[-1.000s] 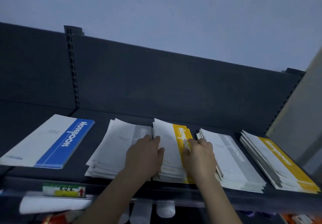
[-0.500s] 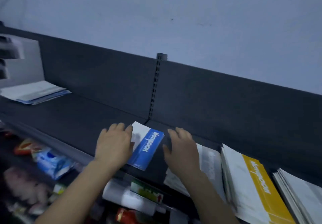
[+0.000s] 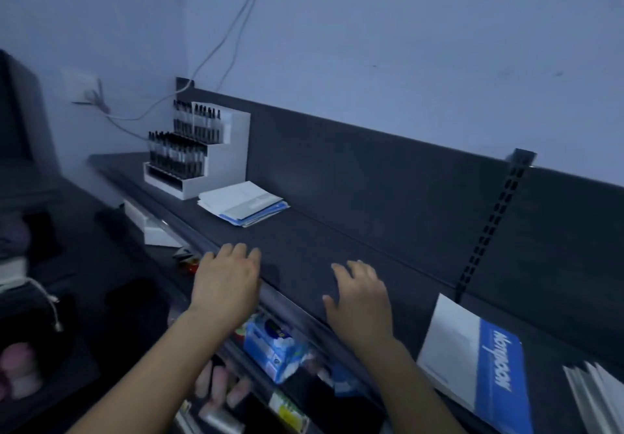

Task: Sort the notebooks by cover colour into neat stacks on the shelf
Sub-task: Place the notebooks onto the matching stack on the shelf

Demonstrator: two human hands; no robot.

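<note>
A dark shelf (image 3: 324, 241) runs from far left to near right. On it, far left, lies a loose pile of notebooks (image 3: 241, 203) with white and blue covers. A blue-and-white notebook (image 3: 476, 362) lies at the near right, and the edge of a grey-white stack (image 3: 601, 396) shows at the right border. My left hand (image 3: 226, 281) hovers over the shelf's front edge with fingers relaxed, holding nothing. My right hand (image 3: 361, 302) is spread flat above the bare shelf, also empty. Both hands are between the two blue notebook spots.
A white stepped display of dark pens (image 3: 199, 153) stands at the shelf's far left end. Cables (image 3: 216, 48) hang on the wall behind. Packaged goods (image 3: 273, 346) fill the lower shelf under my hands. A slotted upright (image 3: 489, 227) divides the back panel.
My view has swung left along the shelf. The yellow and grey stacks have left the frame, and both hands have moved left off the blue notebook to the bare shelf.
</note>
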